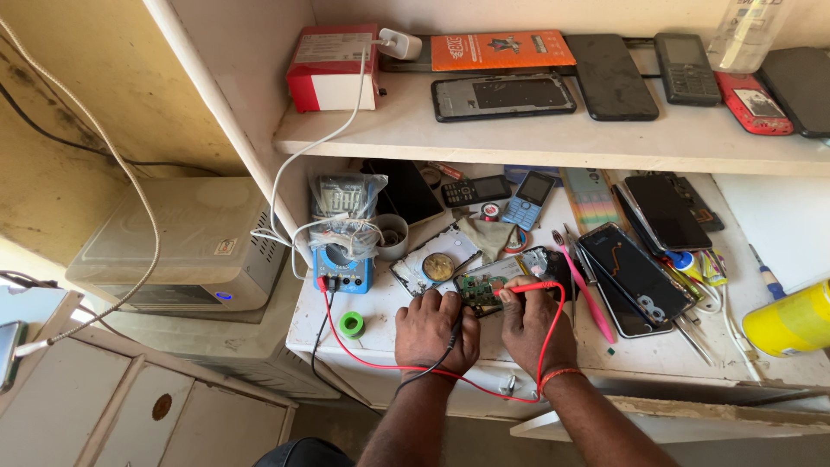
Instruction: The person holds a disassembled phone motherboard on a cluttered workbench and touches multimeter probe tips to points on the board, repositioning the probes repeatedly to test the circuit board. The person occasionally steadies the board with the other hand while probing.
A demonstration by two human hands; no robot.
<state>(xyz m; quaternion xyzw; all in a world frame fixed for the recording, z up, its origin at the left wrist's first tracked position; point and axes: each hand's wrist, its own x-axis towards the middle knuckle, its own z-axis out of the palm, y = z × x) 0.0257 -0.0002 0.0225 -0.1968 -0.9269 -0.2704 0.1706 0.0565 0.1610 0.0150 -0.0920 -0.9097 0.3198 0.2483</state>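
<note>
My left hand [435,330] grips a black test probe whose black lead [430,370] runs under my wrist. My right hand [533,328] holds a red probe [538,286], its tip lying across an opened phone with a bare green circuit board [486,286]. Both hands rest on the white workbench [380,320], side by side just in front of the board. The red lead [363,356] curves left to a blue multimeter [344,233] standing upright in a plastic wrap at the bench's left end.
A green solder roll [351,324] lies left of my hands. Pink tweezers [586,290], opened phones [635,272], screwdrivers and a yellow can [791,318] lie right. The upper shelf [519,138] carries phones and a red-white box [333,69]. A grey appliance [181,246] stands at left.
</note>
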